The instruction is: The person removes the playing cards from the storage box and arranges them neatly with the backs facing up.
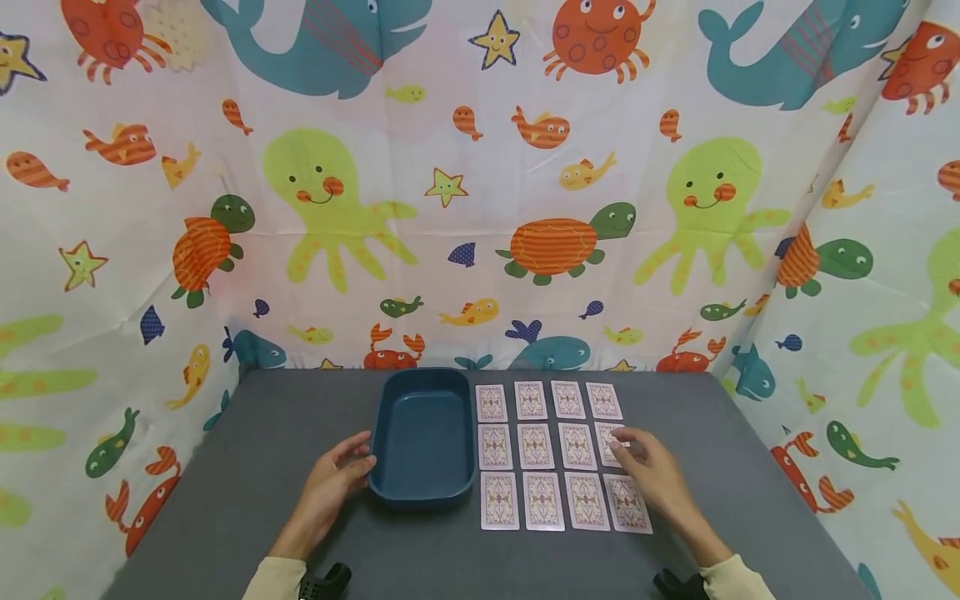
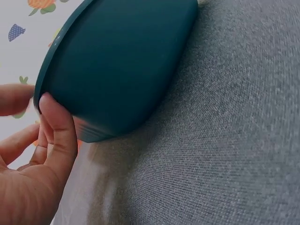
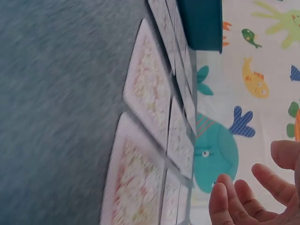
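A dark blue-green rectangular tray [image 1: 424, 500] stands on the table just left of the middle. My left hand [image 1: 339, 477] is at the tray's left side, its thumb [image 2: 57, 112] touching the outer edge by the rim and the other fingers loosely bent. Right of the tray, patterned playing cards [image 1: 535, 446] lie back side up in three rows. Over the right end of the middle row hovers my right hand [image 1: 651, 467], partly covering a card [image 1: 606, 442]. In the right wrist view its fingers [image 3: 227, 197] are loosely bent, with nothing between them.
The table [image 1: 292, 417] has a grey cloth surface. A white curtain [image 1: 420, 308] printed with sea animals hangs behind it and along both sides. Narrow gaps separate the cards, and the leftmost column [image 1: 495, 447] lies close to the tray's right wall.
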`<state>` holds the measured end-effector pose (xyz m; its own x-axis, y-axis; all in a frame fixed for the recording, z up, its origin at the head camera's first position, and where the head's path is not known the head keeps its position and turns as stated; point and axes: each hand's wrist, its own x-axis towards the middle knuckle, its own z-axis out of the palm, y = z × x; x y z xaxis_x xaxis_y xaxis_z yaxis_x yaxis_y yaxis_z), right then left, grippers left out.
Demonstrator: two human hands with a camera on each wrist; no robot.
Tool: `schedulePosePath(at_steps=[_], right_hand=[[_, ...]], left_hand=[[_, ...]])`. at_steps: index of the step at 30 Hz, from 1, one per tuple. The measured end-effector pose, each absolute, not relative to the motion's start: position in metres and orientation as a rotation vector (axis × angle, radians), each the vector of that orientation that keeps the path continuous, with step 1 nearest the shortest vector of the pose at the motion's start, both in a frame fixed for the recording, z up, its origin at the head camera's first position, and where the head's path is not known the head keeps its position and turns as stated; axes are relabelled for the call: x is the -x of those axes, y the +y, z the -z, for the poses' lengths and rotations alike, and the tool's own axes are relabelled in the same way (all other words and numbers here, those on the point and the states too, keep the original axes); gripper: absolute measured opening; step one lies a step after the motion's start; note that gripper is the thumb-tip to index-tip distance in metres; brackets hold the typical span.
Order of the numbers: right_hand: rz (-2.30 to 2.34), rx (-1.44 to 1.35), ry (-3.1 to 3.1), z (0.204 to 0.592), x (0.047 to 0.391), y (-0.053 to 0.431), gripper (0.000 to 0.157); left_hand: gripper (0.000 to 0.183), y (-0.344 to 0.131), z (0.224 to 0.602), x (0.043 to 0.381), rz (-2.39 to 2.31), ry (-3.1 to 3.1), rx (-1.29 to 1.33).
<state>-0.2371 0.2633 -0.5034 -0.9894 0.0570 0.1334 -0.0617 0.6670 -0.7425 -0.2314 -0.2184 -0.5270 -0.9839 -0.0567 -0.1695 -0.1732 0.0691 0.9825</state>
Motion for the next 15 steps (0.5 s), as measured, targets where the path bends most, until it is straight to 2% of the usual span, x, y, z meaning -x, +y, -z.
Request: schedulePosePath(at_steps=[7,15], right_hand=[[-1.210,-0.141,-2.649,0.496,0.245,0.244,0.036],[-1.203,-0.242,-2.638,0.485,0.251,0.229,0.038]], left_hand=[[0.050,-0.223,0.512,0.228,-2.006,2.436,0.290],[0.052,-0.208,0.484,0.229,-1.531,2.952,0.043]])
